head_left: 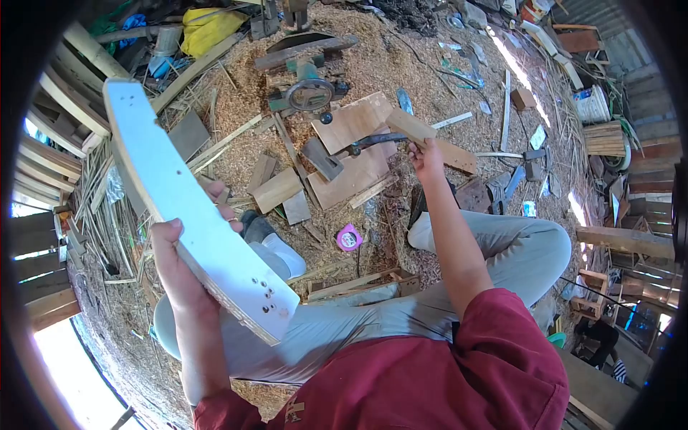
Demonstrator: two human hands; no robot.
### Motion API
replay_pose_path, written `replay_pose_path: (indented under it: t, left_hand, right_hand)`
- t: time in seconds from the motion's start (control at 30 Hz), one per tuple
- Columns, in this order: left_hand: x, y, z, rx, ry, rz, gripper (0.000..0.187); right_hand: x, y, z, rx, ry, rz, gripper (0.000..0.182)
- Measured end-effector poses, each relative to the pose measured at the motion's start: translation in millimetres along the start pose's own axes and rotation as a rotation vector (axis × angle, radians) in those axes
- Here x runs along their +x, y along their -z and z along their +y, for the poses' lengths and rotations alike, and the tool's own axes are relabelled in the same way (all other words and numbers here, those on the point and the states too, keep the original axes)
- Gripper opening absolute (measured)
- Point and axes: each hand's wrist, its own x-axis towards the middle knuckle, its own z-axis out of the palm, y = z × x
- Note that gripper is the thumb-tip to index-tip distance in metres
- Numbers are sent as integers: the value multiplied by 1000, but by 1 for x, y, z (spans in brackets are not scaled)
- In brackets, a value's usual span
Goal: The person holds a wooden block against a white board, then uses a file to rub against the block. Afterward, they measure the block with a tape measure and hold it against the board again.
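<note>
A long curved board with a white face point(190, 208) and several small holes near its ends is held up at the left. My left hand point(188, 261) grips its lower half, thumb on the white face and fingers round the far edge. Farther right, my right hand point(428, 159) is closed on the end of a small wooden block point(410, 127). Under and beside that block lie plywood pieces point(352, 120), a longer wooden piece point(456, 156) and a dark tool handle point(380, 140). A wooden block with a slot point(322, 159) sits left of them.
A pink tape measure point(349, 238) lies on the sawdust between my feet. A machine with a round handwheel point(309, 94) stands ahead. Wood strips and scraps surround it. A yellow sack point(208, 32) is at the upper left, a white bucket point(591, 105) at the right.
</note>
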Motion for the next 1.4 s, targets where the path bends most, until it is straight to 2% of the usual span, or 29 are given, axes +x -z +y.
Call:
replay_pose_path:
  t: [0.23, 0.27, 0.43, 0.5, 0.53, 0.63, 0.73, 0.83, 0.97, 1.0, 1.1, 1.2, 1.4]
  left_hand:
    - [-5, 17, 5, 50, 222, 1, 60]
    - [-7, 18, 8, 18, 276, 40, 58]
    - [2, 31, 7, -228, 447, -172, 57]
    - [7, 43, 0, -368, 529, -244, 57]
    - [7, 45, -2, -422, 540, -171, 58]
    - [7, 47, -5, -494, 519, -159, 57]
    - [13, 50, -6, -494, 474, -113, 60]
    - [12, 52, -2, -531, 441, -114, 62]
    - [4, 46, 8, -566, 348, -139, 59]
    - [2, 41, 11, -553, 345, -118, 68]
    - [21, 58, -7, -748, 274, -606, 69]
    - [7, 40, 5, -682, 309, -236, 61]
    - [4, 39, 4, -752, 304, -259, 59]
  right_hand:
    - [-71, -54, -24, 97, -117, -455, 35]
    - [-80, -60, -27, 124, -130, -517, 36]
    - [-119, -92, -41, 199, -171, -814, 42]
    - [-149, -106, -47, 148, -101, -832, 45]
    - [-166, -117, -49, 126, -73, -851, 47]
    - [-216, -143, -57, 70, -6, -977, 44]
    - [-270, -173, -59, 88, 29, -815, 42]
    - [-305, -178, -55, -130, 320, -1033, 37]
    - [-372, -187, -48, 139, 154, -942, 48]
    - [-372, -182, -44, 87, 238, -994, 49]
    - [-372, -175, -35, -55, 443, -1105, 53]
    - [-382, -176, -29, -132, 507, -1082, 60]
    - [-387, -179, -31, -64, 424, -1246, 57]
